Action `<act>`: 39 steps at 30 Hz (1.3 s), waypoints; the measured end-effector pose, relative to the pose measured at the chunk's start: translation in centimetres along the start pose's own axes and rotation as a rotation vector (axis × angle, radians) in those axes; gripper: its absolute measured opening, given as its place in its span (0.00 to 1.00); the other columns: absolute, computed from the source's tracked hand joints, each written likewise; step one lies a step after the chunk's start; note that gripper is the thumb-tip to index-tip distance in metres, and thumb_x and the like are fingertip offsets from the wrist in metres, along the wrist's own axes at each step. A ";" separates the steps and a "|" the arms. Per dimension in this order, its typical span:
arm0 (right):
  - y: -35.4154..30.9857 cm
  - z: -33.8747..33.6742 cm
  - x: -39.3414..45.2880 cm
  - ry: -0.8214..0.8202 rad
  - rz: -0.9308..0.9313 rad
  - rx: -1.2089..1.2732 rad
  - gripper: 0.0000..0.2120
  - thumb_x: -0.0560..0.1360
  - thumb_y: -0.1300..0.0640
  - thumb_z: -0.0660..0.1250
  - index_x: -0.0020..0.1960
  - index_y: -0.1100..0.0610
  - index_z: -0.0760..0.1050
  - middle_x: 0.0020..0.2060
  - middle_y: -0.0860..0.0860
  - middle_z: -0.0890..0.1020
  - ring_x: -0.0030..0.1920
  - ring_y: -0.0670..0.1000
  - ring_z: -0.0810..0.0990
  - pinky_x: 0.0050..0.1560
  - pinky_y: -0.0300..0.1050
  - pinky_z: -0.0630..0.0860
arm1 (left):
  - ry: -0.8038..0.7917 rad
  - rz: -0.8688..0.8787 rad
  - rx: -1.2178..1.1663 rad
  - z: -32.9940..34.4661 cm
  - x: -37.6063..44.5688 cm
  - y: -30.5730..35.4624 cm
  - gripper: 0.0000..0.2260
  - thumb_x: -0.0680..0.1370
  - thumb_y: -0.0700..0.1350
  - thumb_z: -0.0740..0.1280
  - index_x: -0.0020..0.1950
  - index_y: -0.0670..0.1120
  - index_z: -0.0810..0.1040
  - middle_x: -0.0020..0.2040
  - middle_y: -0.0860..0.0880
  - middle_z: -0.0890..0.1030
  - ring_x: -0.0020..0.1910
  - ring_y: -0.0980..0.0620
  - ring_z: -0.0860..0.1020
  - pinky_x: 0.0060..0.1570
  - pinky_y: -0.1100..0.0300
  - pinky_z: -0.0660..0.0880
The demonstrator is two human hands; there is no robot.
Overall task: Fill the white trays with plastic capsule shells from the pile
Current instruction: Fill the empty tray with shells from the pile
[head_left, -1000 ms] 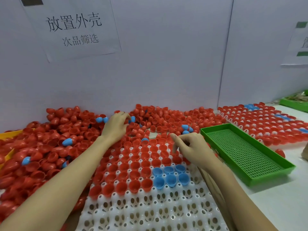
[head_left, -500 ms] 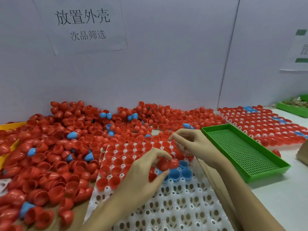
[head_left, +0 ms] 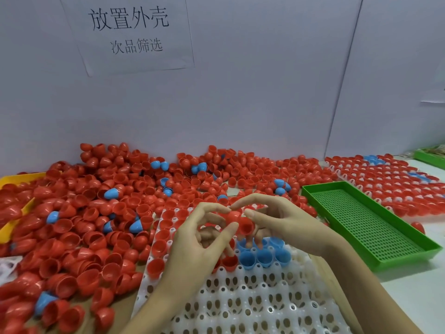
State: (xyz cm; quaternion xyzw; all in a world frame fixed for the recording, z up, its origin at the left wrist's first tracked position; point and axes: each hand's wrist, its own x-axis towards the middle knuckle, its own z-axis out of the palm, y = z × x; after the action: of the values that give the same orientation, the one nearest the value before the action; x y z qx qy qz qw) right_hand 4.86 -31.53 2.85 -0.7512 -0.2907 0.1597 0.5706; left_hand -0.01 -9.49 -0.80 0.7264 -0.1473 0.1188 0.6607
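Note:
A white tray (head_left: pixel 252 307) lies in front of me, its far rows filled with red shells and a few blue shells (head_left: pixel 262 255). Both hands meet above it. My left hand (head_left: pixel 199 244) and my right hand (head_left: pixel 281 225) together pinch red capsule shells (head_left: pixel 240 221), fingertips touching over them. A big pile of red and blue shells (head_left: pixel 96 213) spreads over the table to the left and behind the tray. The near rows of the tray hold nothing.
A green perforated tray (head_left: pixel 375 227) sits to the right. Behind it lies another white tray (head_left: pixel 385 182) full of shells. A yellow bin edge (head_left: pixel 16 184) shows at far left. A wall with a paper sign stands close behind the pile.
My left hand came back from the pile carrying red shells and rose to meet my right hand over the tray. The right hand shifted slightly toward the left one and took hold.

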 end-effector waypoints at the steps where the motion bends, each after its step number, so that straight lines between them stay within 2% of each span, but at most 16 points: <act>1: 0.0 0.1 0.0 -0.012 0.016 -0.003 0.13 0.86 0.50 0.64 0.69 0.49 0.78 0.50 0.61 0.87 0.50 0.63 0.88 0.51 0.49 0.84 | -0.008 -0.010 0.002 0.0 0.0 -0.1 0.09 0.78 0.51 0.75 0.57 0.55 0.80 0.47 0.49 0.85 0.34 0.45 0.85 0.35 0.61 0.80; 5: 0.0 0.2 -0.1 -0.098 0.048 -0.011 0.13 0.87 0.53 0.64 0.71 0.47 0.75 0.52 0.60 0.87 0.50 0.60 0.88 0.52 0.49 0.85 | 0.035 -0.068 -0.012 0.0 0.2 -0.3 0.09 0.79 0.54 0.73 0.54 0.50 0.81 0.40 0.46 0.86 0.31 0.44 0.84 0.33 0.61 0.79; 8: -0.1 0.5 0.0 -0.073 0.001 -0.031 0.16 0.86 0.64 0.64 0.71 0.51 0.71 0.55 0.58 0.85 0.51 0.60 0.87 0.55 0.55 0.85 | 0.057 -0.105 -0.044 -0.1 0.4 -0.4 0.12 0.80 0.54 0.71 0.55 0.47 0.82 0.40 0.44 0.86 0.33 0.43 0.85 0.33 0.59 0.79; 10: -0.3 1.0 0.2 -0.061 -0.039 -0.034 0.18 0.83 0.71 0.61 0.67 0.53 0.70 0.53 0.64 0.83 0.51 0.63 0.87 0.53 0.60 0.86 | 0.051 -0.120 -0.064 -0.1 0.4 -0.2 0.13 0.80 0.54 0.70 0.55 0.45 0.83 0.39 0.43 0.86 0.33 0.43 0.85 0.33 0.60 0.79; 12: -0.2 1.6 0.4 -0.045 -0.066 -0.082 0.18 0.79 0.74 0.60 0.63 0.55 0.68 0.51 0.66 0.82 0.49 0.66 0.86 0.51 0.62 0.86 | 0.047 -0.127 -0.077 -0.1 0.3 -0.2 0.12 0.80 0.53 0.70 0.55 0.45 0.83 0.38 0.43 0.86 0.33 0.43 0.85 0.33 0.60 0.79; 16: 0.4 2.0 0.7 0.067 -0.124 -0.356 0.15 0.79 0.69 0.66 0.59 0.51 0.74 0.47 0.54 0.87 0.45 0.53 0.88 0.47 0.47 0.86 | 0.040 -0.125 -0.063 -0.2 0.3 -0.4 0.09 0.82 0.49 0.69 0.56 0.45 0.83 0.39 0.44 0.86 0.33 0.44 0.85 0.33 0.61 0.79; 19: 0.3 1.3 0.7 0.112 -0.127 -0.419 0.10 0.80 0.65 0.71 0.56 0.51 0.81 0.50 0.48 0.88 0.47 0.49 0.89 0.46 0.44 0.86 | 0.053 -0.135 -0.059 -0.1 0.3 -0.2 0.09 0.82 0.48 0.69 0.59 0.47 0.83 0.41 0.45 0.87 0.34 0.45 0.86 0.35 0.60 0.80; 21: -0.2 -0.2 0.1 0.142 -0.101 -0.376 0.08 0.80 0.64 0.73 0.55 0.52 0.84 0.51 0.48 0.88 0.47 0.51 0.89 0.44 0.45 0.86 | 0.083 -0.085 0.004 0.0 0.1 0.1 0.11 0.82 0.51 0.69 0.63 0.52 0.80 0.43 0.49 0.87 0.34 0.47 0.85 0.37 0.59 0.81; 23: -0.7 -2.3 -1.0 0.224 -0.063 -0.303 0.07 0.80 0.63 0.74 0.55 0.54 0.85 0.52 0.51 0.88 0.46 0.56 0.89 0.43 0.50 0.87 | 0.088 0.071 0.169 0.0 -0.3 0.4 0.10 0.82 0.55 0.68 0.61 0.56 0.79 0.44 0.54 0.85 0.34 0.50 0.84 0.37 0.60 0.81; 26: -1.2 -5.0 -3.2 0.289 0.012 -0.214 0.06 0.78 0.62 0.75 0.54 0.55 0.85 0.53 0.53 0.88 0.47 0.58 0.89 0.46 0.48 0.87 | -0.117 0.390 0.421 0.4 -1.2 0.9 0.07 0.84 0.55 0.67 0.55 0.54 0.81 0.45 0.58 0.80 0.41 0.54 0.81 0.40 0.65 0.77; 29: -1.0 -6.6 -4.7 0.201 0.075 -0.237 0.06 0.77 0.61 0.77 0.53 0.55 0.85 0.50 0.54 0.88 0.48 0.56 0.89 0.49 0.43 0.85 | -0.376 0.529 0.545 1.2 -2.1 0.6 0.11 0.84 0.57 0.67 0.55 0.52 0.83 0.52 0.59 0.79 0.52 0.59 0.79 0.53 0.63 0.77; 31: -0.6 -7.1 -4.9 0.135 0.130 -0.309 0.06 0.77 0.58 0.78 0.53 0.52 0.85 0.49 0.54 0.88 0.49 0.58 0.87 0.50 0.45 0.82 | -0.444 0.607 0.679 1.5 -2.5 0.0 0.11 0.83 0.58 0.67 0.56 0.52 0.84 0.55 0.59 0.80 0.58 0.62 0.77 0.61 0.64 0.75; 33: 0.0 -7.4 -4.8 0.066 0.202 -0.373 0.05 0.77 0.55 0.78 0.53 0.50 0.85 0.47 0.55 0.88 0.48 0.60 0.85 0.50 0.50 0.79 | -0.410 0.650 0.820 1.5 -2.5 -0.4 0.11 0.84 0.56 0.66 0.58 0.53 0.85 0.59 0.59 0.81 0.61 0.61 0.78 0.63 0.62 0.75; 36: 0.8 -7.5 -4.5 -0.032 0.308 -0.419 0.04 0.77 0.53 0.78 0.51 0.49 0.86 0.40 0.54 0.85 0.39 0.51 0.79 0.45 0.45 0.75 | -0.289 0.611 0.894 1.1 -2.1 -0.5 0.12 0.81 0.54 0.68 0.59 0.51 0.86 0.61 0.57 0.84 0.61 0.60 0.80 0.64 0.61 0.77; 39: 1.5 -7.8 -4.3 -0.083 0.351 -0.467 0.05 0.77 0.50 0.78 0.52 0.47 0.85 0.35 0.49 0.80 0.36 0.48 0.74 0.41 0.45 0.70 | -0.246 0.541 0.900 0.8 -2.0 -0.4 0.13 0.81 0.55 0.66 0.54 0.52 0.88 0.58 0.58 0.85 0.58 0.60 0.81 0.61 0.63 0.78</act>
State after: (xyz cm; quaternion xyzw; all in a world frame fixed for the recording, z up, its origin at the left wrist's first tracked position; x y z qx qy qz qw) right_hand 6.31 -40.44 3.31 -0.8937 -0.2086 0.2155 0.3336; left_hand -1.80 -10.17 -1.96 0.8823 -0.3402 0.2503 0.2080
